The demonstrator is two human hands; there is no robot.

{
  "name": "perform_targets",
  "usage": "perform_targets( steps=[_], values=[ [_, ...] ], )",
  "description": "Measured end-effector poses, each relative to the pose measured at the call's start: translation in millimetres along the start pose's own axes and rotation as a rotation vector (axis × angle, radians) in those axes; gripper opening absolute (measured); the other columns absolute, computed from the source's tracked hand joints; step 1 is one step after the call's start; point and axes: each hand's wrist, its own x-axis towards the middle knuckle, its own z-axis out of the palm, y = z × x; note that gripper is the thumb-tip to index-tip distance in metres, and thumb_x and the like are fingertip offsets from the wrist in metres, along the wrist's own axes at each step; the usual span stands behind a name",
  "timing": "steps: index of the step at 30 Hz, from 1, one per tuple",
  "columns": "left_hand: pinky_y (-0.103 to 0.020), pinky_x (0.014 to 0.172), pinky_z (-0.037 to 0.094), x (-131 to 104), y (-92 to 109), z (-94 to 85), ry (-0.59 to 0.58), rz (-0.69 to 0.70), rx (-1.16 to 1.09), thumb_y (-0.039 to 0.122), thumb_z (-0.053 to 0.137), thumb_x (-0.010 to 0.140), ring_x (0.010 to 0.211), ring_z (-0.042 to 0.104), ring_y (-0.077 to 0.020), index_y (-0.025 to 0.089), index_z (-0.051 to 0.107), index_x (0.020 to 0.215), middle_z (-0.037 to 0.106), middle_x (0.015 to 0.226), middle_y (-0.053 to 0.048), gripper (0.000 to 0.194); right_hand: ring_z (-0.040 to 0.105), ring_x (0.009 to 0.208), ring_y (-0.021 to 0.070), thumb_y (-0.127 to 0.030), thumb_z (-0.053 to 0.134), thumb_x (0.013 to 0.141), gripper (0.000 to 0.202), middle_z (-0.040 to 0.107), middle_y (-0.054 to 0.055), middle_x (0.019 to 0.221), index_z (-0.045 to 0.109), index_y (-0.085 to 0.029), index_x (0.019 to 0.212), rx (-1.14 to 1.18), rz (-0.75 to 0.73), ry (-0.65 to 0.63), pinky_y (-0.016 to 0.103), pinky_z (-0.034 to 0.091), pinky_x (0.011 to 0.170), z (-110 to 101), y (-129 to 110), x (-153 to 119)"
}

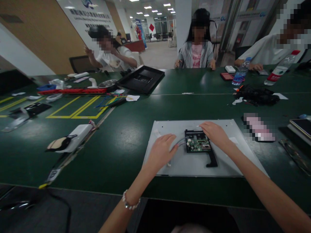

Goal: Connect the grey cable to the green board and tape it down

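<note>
A grey-white flat metal panel lies on the green table in front of me. Over its middle sits a black plastic bracket around a green circuit board, with a hooked leg pointing towards me. My right hand is closed over the bracket's upper right corner, its fingertips at the top edge. Left of the board, my left hand hovers by thin grey cables, thumb and fingers apart. Whether it touches the cables is hard to tell. A bracelet circles my left wrist.
Left lies a white power strip. Farther back are a black frame and red strips. To the right are a blurred-out phone, a black bundle and two bottles. Several people sit across the table.
</note>
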Motion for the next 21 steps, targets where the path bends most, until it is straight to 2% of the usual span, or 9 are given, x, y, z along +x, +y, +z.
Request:
perform_targets(
  steps=[3,6,11,15,21],
  values=[
    [-0.044,0.102,0.041,8.3,25.8,15.3,-0.081,0.104,-0.115,0.045,0.057,0.086,0.124,0.05,-0.0285,0.016,0.043,0.136,0.049,0.139,-0.015,0.06,0.062,0.101,0.0237,-0.013,0.042,0.094,0.029,0.067,0.012,0.11,0.067,-0.018,0.107,-0.03,-0.025,-0.034,0.034,0.048,0.085,6.5,-9.5,7.8],
    [-0.048,0.105,0.038,13.3,33.1,35.4,-0.119,0.118,-0.143,0.045,0.064,0.079,0.131,0.042,-0.034,0.015,0.034,0.142,0.037,0.147,-0.019,0.076,0.061,0.102,0.0236,-0.014,0.043,0.095,0.027,0.067,0.012,0.108,0.066,-0.017,0.108,-0.04,-0.043,-0.049,0.034,0.047,0.085,11.7,-16.8,14.3],
    [-0.046,0.107,0.039,20.2,16.3,53.6,-0.163,0.122,-0.256,0.034,0.065,0.08,0.131,0.044,-0.0303,0.016,0.038,0.14,0.038,0.147,-0.018,0.068,0.061,0.102,0.0211,-0.017,0.044,0.096,0.025,0.068,0.01,0.106,0.066,-0.018,0.106,-0.017,-0.06,-0.061,0.03,0.046,0.087,16.9,-22.1,16.1],
    [-0.043,0.11,0.036,23.3,8.2,52.6,-0.187,0.129,-0.3,0.032,0.066,0.08,0.133,0.041,-0.0273,0.015,0.041,0.138,0.038,0.148,-0.015,0.066,0.062,0.101,0.0192,-0.015,0.043,0.096,0.027,0.068,0.009,0.105,0.066,-0.018,0.108,0.004,-0.06,-0.07,0.028,0.046,0.088,19.6,-24.5,15.5],
    [-0.042,0.111,0.035,23.6,8.1,52.0,-0.195,0.103,-0.308,0.034,0.068,0.078,0.134,0.041,-0.0275,0.013,0.043,0.138,0.037,0.148,-0.015,0.068,0.061,0.103,0.0222,-0.014,0.043,0.094,0.029,0.068,0.011,0.108,0.064,-0.018,0.114,-0.023,-0.06,-0.082,0.032,0.047,0.087,18.7,-29.4,16.7]
  ],
)
